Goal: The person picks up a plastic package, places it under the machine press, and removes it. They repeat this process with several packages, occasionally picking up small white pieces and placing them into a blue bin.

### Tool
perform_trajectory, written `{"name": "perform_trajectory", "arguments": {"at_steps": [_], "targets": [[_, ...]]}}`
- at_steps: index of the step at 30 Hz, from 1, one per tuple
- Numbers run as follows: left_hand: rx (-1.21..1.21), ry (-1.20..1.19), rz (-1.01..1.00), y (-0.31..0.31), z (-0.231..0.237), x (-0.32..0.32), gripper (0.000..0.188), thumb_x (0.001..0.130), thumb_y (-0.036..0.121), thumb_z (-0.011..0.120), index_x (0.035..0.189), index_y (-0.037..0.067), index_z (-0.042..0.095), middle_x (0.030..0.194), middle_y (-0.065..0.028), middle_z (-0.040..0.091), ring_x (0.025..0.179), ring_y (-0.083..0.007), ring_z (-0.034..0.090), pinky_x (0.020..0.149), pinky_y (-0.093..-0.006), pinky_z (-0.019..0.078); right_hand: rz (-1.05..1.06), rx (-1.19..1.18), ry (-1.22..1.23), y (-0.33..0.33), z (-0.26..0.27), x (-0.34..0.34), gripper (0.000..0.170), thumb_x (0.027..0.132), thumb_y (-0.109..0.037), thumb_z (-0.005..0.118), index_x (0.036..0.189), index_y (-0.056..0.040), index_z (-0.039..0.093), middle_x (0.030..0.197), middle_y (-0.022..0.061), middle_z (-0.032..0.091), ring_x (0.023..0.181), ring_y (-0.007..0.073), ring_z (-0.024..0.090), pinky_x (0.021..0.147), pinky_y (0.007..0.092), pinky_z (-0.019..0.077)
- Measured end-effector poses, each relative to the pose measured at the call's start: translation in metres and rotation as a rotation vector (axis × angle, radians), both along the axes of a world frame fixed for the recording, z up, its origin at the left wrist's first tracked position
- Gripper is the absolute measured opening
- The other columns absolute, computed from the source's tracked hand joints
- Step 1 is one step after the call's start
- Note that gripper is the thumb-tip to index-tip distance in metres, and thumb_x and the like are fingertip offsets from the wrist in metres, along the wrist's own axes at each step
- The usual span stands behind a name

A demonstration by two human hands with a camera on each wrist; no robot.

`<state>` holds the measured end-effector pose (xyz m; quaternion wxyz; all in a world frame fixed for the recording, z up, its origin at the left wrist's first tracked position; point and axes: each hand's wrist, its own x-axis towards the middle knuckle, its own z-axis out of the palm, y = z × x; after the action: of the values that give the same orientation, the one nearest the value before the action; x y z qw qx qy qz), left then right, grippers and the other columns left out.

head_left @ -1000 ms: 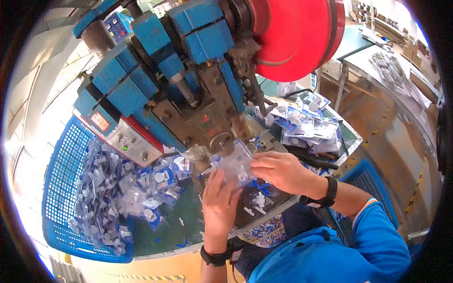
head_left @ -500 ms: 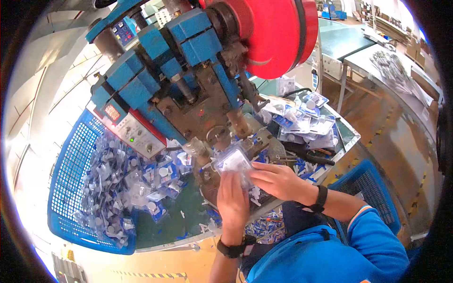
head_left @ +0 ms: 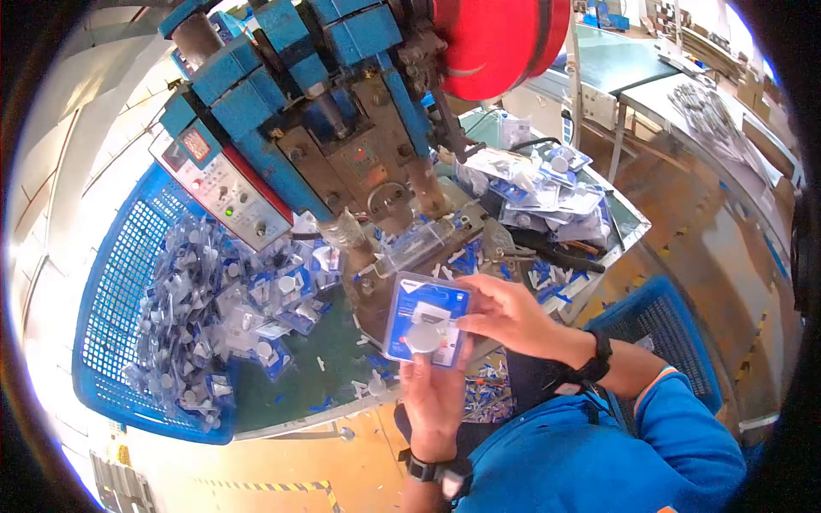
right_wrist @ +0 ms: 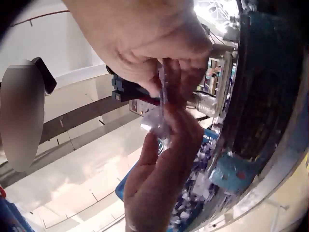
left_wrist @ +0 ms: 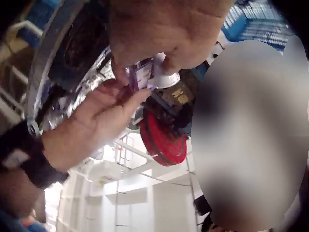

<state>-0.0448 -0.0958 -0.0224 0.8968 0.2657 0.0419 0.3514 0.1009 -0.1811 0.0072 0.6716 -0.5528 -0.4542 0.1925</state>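
Note:
A blue and white blister pack with a round white piece at its lower part is held between both hands, in front of the press. The left hand grips its bottom edge, with the thumb at the front. At its right edge, the right hand pinches it between thumb and fingers. In the left wrist view the pack is partly covered by the hands. The right wrist view shows the pack nearly edge-on, between the fingers of both hands.
The blue press stands behind the hands, with a clear plastic piece at its base. At left, a blue basket holds many packs. More packs are piled at right. Small blue and white scraps lie scattered across the worktop.
The pack has come away from the press toward the body and now shows its printed blue face. Both hands have kept hold of it, and the left hand has moved lower.

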Motion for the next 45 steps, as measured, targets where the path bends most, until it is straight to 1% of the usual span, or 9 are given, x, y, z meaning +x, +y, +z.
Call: {"name": "perform_trajectory", "arguments": {"at_steps": [5,7,10,11,14,15,30,41,45], "targets": [[0.182,0.218,-0.071,0.013,-0.007,-0.025,0.056,0.087,0.027,0.069,0.134,0.002,0.050,0.135,-0.0122,0.056,0.124,-0.0262,0.053,0.108,-0.0474,0.0385,0.143,-0.093,-0.003,-0.007,0.001,0.003,0.048,0.090,-0.005,0.067,0.135,-0.0002,0.051,0.104,0.0087,0.068,0.092,0.0099,0.063,0.079,0.0283,0.0529],[0.320,0.248,-0.050,0.023,0.005,-0.030,0.041,0.095,0.023,0.061,0.128,-0.001,0.055,0.127,-0.0130,0.062,0.115,-0.0242,0.060,0.102,-0.0418,0.0457,0.196,-0.178,-0.140,-0.013,0.007,0.005,0.046,0.089,-0.005,0.069,0.132,-0.0021,0.055,0.090,0.0075,0.071,0.082,0.0081,0.063,0.073,0.0288,0.0524],[0.395,0.358,0.055,0.020,0.011,-0.028,0.027,0.099,0.017,0.056,0.118,-0.002,0.062,0.116,-0.0125,0.067,0.105,-0.0219,0.065,0.093,-0.0365,0.0518,0.192,-0.219,-0.217,-0.012,0.013,0.001,0.050,0.086,-0.005,0.071,0.133,-0.0037,0.054,0.095,0.0106,0.071,0.083,0.0117,0.065,0.073,0.0309,0.0527],[0.431,0.384,0.091,0.019,0.012,-0.026,0.025,0.101,0.016,0.054,0.115,-0.002,0.064,0.113,-0.0123,0.068,0.102,-0.0213,0.066,0.091,-0.0351,0.0532,0.036,-0.053,-0.281,-0.006,0.007,-0.004,0.049,0.080,-0.007,0.076,0.127,-0.0060,0.059,0.099,0.0119,0.067,0.087,0.0206,0.065,0.076,0.0348,0.0524],[0.293,0.293,0.224,0.013,-0.010,-0.017,0.023,0.101,0.015,0.054,0.111,-0.001,0.066,0.112,-0.0126,0.068,0.100,-0.0208,0.066,0.088,-0.0346,0.0542,-0.344,0.140,-0.863,-0.009,0.015,-0.009,0.044,0.074,-0.011,0.079,0.115,-0.0073,0.063,0.101,0.0117,0.063,0.091,0.0292,0.062,0.079,0.0383,0.0509],[0.251,0.254,0.203,0.012,-0.014,-0.016,0.023,0.101,0.015,0.053,0.112,-0.001,0.065,0.112,-0.0125,0.068,0.102,-0.0209,0.065,0.088,-0.0353,0.0538,-0.280,0.173,-0.811,-0.007,0.012,-0.017,0.034,0.071,-0.015,0.080,0.101,-0.0075,0.064,0.096,0.0102,0.060,0.090,0.0312,0.059,0.079,0.0395,0.0497],[0.474,0.219,0.413,-0.007,-0.014,-0.012,0.025,0.100,0.010,0.055,0.120,-0.004,0.062,0.121,-0.0081,0.061,0.110,-0.0179,0.057,0.098,-0.0327,0.0450,-0.320,0.213,-0.751,0.013,0.007,-0.041,0.022,0.070,-0.009,0.081,0.084,-0.0080,0.065,0.083,0.0060,0.063,0.075,0.0265,0.064,0.064,0.0350,0.0526],[0.271,0.089,0.410,-0.019,-0.004,-0.007,0.029,0.103,0.017,0.048,0.122,-0.003,0.058,0.123,-0.0144,0.062,0.114,-0.0240,0.058,0.101,-0.0389,0.0450,-0.300,0.222,-0.577,0.032,0.007,-0.046,0.025,0.065,-0.003,0.073,0.069,-0.0087,0.049,0.072,0.0072,0.051,0.068,0.0292,0.052,0.061,0.0383,0.0405],[0.247,0.086,0.409,-0.020,-0.005,-0.009,0.030,0.104,0.020,0.047,0.122,-0.001,0.058,0.121,-0.0140,0.063,0.113,-0.0237,0.059,0.101,-0.0390,0.0456,-0.311,0.221,-0.734,0.033,0.007,-0.047,0.024,0.066,-0.004,0.074,0.072,-0.0082,0.051,0.076,0.0074,0.052,0.071,0.0293,0.053,0.062,0.0389,0.0422]]}}
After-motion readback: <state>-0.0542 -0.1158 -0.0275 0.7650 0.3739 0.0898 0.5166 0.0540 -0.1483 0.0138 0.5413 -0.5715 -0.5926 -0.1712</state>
